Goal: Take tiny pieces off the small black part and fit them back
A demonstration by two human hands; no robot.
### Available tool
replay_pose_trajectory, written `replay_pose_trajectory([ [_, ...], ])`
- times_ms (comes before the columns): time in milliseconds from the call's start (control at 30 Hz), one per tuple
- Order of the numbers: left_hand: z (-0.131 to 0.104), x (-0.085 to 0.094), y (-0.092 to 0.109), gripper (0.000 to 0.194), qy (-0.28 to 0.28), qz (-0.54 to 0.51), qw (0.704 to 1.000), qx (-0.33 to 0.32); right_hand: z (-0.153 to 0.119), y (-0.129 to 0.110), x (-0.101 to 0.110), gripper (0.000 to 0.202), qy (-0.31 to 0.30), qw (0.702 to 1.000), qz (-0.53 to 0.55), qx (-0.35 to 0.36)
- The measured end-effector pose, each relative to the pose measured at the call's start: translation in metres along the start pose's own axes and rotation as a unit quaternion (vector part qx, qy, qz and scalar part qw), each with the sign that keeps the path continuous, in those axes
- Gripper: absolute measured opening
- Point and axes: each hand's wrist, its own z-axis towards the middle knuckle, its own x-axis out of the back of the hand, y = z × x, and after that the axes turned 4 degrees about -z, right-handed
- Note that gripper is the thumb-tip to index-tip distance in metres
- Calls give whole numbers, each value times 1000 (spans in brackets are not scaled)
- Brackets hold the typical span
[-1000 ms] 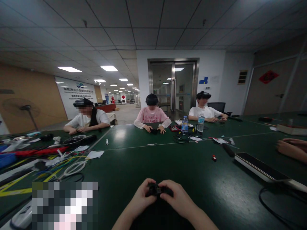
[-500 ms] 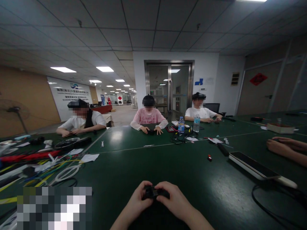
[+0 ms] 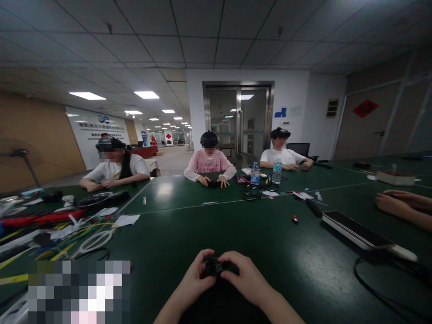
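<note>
A small black object (image 3: 216, 266) is held between my two hands, low in the middle of the view, above the dark green table (image 3: 189, 238). My left hand (image 3: 200, 273) grips its left end, thumb below and fingers over the top. On its right end, my right hand (image 3: 239, 273) is closed with the thumb and fingers around it. The object's fine details are too small and dark to make out.
Tangled cables (image 3: 94, 240) and papers lie at the left. A phone on a white box (image 3: 357, 231), a black cable and a small red item (image 3: 294, 219) are at the right. Bottles (image 3: 277, 172) stand farther back. Several people sit around; another person's hands (image 3: 398, 202) rest at the right edge.
The whole view has shifted slightly. My hands still hold the black object, which looks slightly turned between the fingers.
</note>
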Motion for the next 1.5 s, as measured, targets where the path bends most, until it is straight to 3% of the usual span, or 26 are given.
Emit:
replay_pose_trajectory([
  [133,0,2,-4,60,-9,9,1000,4,-1,-2,1,28,2,1000,-3,-1],
  [433,-3,1,1,43,-1,80,997,-3,-1,-1,1,30,4,1000,-10,-8],
  [933,0,4,-4,43,-2,79,997,-21,-1,3,-2,32,14,1000,2,10],
  [1133,-1,4,-3,54,-11,50,999,-13,-1,0,1,29,-3,1000,-10,-12],
  [1500,-3,0,4,45,5,88,996,-2,-2,-1,1,30,-6,1000,-17,-14],
])
